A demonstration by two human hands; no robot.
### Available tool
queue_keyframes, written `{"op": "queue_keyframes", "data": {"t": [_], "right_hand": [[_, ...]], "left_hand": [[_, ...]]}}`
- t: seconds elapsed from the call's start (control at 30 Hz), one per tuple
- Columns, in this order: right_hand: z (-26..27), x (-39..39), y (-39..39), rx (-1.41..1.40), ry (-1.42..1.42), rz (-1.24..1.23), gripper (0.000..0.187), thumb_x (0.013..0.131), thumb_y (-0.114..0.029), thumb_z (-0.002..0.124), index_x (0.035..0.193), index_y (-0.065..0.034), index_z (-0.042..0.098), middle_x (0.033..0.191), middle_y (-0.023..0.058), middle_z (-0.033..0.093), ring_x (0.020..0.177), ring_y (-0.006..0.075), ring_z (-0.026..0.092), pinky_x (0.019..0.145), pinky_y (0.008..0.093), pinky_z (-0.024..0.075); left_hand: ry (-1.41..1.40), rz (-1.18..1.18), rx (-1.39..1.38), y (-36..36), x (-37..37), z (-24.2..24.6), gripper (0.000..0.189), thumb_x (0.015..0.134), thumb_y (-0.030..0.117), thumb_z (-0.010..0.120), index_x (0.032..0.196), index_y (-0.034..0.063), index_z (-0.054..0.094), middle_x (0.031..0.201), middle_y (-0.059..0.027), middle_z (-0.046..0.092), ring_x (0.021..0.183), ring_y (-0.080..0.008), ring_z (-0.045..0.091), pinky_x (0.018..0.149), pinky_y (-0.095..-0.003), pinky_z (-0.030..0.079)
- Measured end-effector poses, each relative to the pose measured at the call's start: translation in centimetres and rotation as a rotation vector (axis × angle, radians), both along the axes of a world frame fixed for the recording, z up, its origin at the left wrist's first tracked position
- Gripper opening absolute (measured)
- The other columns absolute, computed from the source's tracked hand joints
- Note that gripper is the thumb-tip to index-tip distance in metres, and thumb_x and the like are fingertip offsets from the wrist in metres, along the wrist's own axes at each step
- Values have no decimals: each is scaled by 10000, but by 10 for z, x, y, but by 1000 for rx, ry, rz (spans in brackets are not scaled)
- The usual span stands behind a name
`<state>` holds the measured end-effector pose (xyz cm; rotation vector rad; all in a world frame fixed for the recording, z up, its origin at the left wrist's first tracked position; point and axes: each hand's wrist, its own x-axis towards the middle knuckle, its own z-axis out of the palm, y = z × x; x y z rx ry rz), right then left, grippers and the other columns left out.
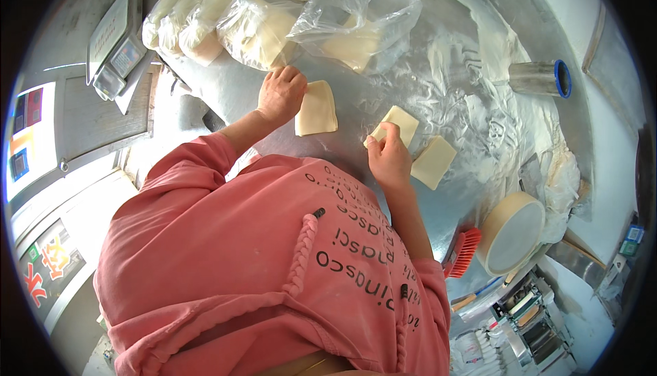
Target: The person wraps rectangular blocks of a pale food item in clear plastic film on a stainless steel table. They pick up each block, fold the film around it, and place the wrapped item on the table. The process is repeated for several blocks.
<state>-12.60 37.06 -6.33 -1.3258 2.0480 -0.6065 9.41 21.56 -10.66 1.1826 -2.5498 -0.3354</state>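
My left hand [282, 94] is at the upper left corner of a stack of pale dough sheets [317, 109] on the metal worktop, its fingers beside a filled plastic bag [256, 29]. My right hand [388, 155] pinches the near left edge of a second dough stack [400, 123] between thumb and forefinger. Close to its right lies a third dough stack [434, 163], untouched. Beyond the hands, an open clear plastic bag [356, 27] holds more dough sheets.
Several filled bags [190, 24] and a digital scale [118, 58] are at the far left. White flour [493, 109] covers the right side. There also sit a metal canister [536, 78], a round sieve [513, 235] and a red brush [463, 253].
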Motion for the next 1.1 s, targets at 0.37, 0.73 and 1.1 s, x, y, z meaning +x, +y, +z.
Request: {"op": "queue_keyframes", "data": {"t": [0.37,0.73,1.1], "right_hand": [[1,35,-57,-522,128,351,310,745,-112,649,1043,-99,565,895,109,591,855,282,566,771,452,434],[65,17,-50,-491,-204,302,99,807,-61,600,900,-32,587,780,143,587,685,315,587,600,381,463],[-53,-156,-96,-265,275,-150,136,828,-146,611,902,-36,583,815,130,631,733,308,601,674,397,473]], "left_hand": [[326,-507,202,9,-3,38,151,788,34,626,873,54,503,815,-83,593,697,-275,582,616,-349,479],[382,-220,1077,0,-11,3,221,900,140,554,1097,40,570,976,-76,630,896,-149,584,791,-311,460],[444,-39,811,10,-46,16,160,860,144,577,956,22,615,821,-154,640,740,-286,627,660,-350,488]]}}
